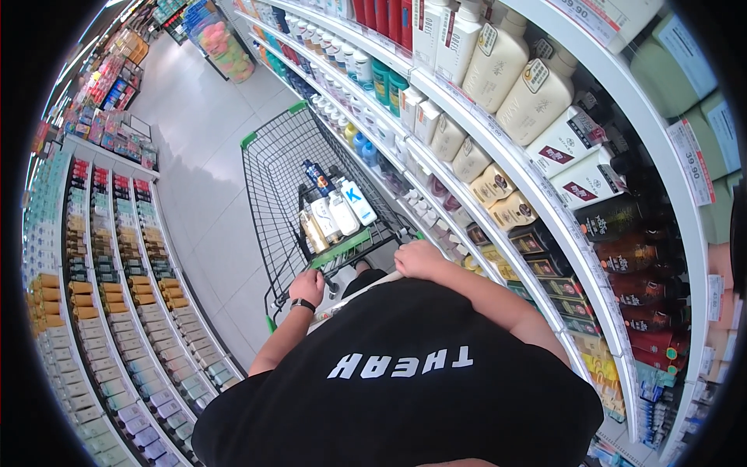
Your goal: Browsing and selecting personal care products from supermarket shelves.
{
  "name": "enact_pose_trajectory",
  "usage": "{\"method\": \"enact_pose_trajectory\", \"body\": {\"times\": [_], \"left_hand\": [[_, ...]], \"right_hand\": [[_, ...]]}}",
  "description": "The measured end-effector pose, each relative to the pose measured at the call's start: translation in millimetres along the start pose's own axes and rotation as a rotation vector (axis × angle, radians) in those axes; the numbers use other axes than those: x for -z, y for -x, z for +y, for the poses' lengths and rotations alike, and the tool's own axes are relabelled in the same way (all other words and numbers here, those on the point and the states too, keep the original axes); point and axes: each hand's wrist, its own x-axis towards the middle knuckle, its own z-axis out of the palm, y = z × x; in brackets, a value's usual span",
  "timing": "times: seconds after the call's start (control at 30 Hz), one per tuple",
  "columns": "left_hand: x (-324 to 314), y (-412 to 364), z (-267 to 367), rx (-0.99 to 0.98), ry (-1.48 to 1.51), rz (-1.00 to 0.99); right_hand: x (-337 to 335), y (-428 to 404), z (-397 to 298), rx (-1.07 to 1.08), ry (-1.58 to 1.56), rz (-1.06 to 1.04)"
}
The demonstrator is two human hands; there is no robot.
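Observation:
A wire shopping cart (262, 169) with green corner pieces stands in front of me. My right hand (421, 258) is closed around the right part of its pale push handle (373, 286). At the cart's left rear, my left hand (306, 288), with a dark wristband, has its fingers curled on the cart; its exact grip is partly hidden. Near the cart's rear end, behind a green panel (344, 248), several products stand together: a gold bottle (316, 232), two white bottles (344, 215), a white bottle with blue print (358, 202) and a dark blue package (317, 177).
Close on the right runs a tall shelf (508, 140) of shampoo-type bottles and boxes, including large cream pump bottles (534, 102). Across the tiled aisle (201, 175), another shelf (125, 280) holds rows of tubes and bottles. A clear bin of colourful puffs (224, 49) stands ahead.

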Motion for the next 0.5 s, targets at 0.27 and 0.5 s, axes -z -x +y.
{"method": "enact_pose_trajectory", "body": {"times": [0.27,0.5], "left_hand": [[5,-17,-14,0.023,-0.004,0.008],[11,-38,-29,0.06,-0.021,0.01]], "right_hand": [[5,-28,-2,0.006,0.008,0.011],[5,-61,3,0.03,0.023,0.027]]}}
